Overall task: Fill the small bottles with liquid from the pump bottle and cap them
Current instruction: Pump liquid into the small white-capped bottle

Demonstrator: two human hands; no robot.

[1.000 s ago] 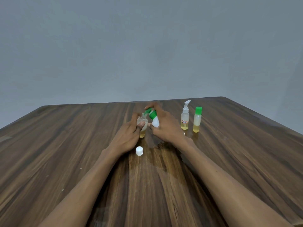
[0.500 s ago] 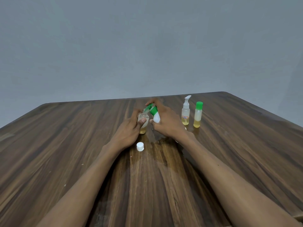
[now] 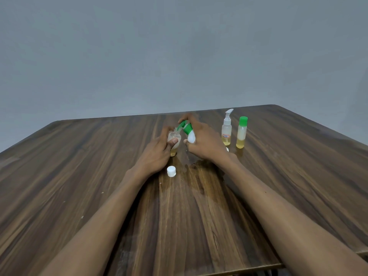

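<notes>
My left hand grips a small clear bottle that stands uncapped on the table, yellow liquid at its bottom. My right hand holds the white pump bottle with the green pump head, tilted left so its nozzle sits over the small bottle's mouth. My index finger rests on top of the pump. A white cap lies loose on the table just in front of my left hand.
To the right stand a clear bottle with a white pump and a small green-capped bottle, both holding some yellow liquid. A wet patch spreads on the wooden table below my hands. A grey wall rises behind.
Both hands stay on the same bottles with the nozzle over the small bottle. The whole scene sits higher in the view, as the camera tilted down a little.
</notes>
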